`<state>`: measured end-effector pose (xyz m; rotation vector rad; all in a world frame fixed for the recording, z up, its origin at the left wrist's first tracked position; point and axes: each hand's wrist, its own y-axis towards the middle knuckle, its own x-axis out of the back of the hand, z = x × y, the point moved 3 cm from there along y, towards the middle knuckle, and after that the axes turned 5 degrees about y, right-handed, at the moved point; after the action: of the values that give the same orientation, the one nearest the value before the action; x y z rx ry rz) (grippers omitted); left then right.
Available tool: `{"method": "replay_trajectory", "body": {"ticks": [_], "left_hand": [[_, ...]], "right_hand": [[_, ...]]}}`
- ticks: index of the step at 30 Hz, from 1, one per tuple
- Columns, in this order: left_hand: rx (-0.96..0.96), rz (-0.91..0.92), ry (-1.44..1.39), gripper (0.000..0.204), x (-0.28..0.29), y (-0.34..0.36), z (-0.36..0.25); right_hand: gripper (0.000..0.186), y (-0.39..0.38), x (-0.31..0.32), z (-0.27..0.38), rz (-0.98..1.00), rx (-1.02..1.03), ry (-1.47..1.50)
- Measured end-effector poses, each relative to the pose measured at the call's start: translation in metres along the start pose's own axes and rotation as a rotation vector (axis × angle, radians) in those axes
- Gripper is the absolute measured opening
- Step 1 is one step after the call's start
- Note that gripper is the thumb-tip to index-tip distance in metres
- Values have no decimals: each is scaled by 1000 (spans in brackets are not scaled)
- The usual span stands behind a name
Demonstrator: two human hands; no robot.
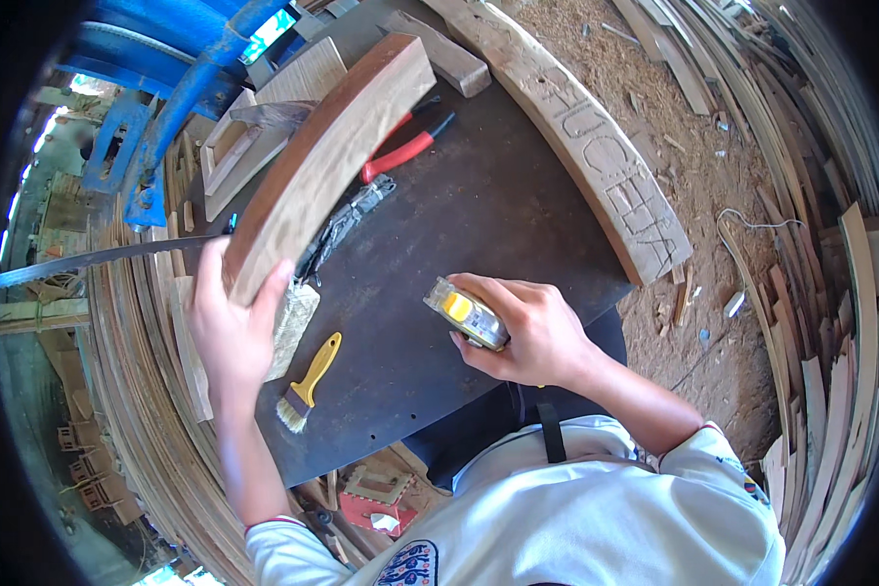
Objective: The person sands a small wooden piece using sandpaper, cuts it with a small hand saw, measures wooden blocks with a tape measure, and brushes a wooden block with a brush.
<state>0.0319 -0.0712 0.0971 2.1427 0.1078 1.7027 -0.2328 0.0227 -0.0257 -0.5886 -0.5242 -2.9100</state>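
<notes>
Gripping the near end of a curved plank (330, 156), the left hand (232, 327) is clamped on it; a brush (309, 383) lies just right. The right hand (527, 330) is clamped around a tape measure (466, 313) over the table (479, 205).

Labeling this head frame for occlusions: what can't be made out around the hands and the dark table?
- Tape measure, head view: rear covered by right hand; whether any blade is pulled out cannot be told.
- Curved wood piece: near end wrapped by left hand.
- Red-handled pliers: jaws hidden behind that wood.
- Yellow-handled brush: bristle detail too small.
- Dark table: near edge hidden by the person's white shirt.
</notes>
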Motion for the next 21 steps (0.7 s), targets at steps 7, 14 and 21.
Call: {"method": "replay_trajectory", "body": {"ticks": [7,14,21], "left_hand": [[42,175,-118,52,-7,-80,-4],[-35,150,-228,39,-22,-132,-3],[-132,8,-132,50,-34,-168,-1]], "right_hand": [[63,-16,11,-11,-322,153,164],[61,-15,29,-15,-496,25,604],[45,46,97,23,-508,24,541]]}}
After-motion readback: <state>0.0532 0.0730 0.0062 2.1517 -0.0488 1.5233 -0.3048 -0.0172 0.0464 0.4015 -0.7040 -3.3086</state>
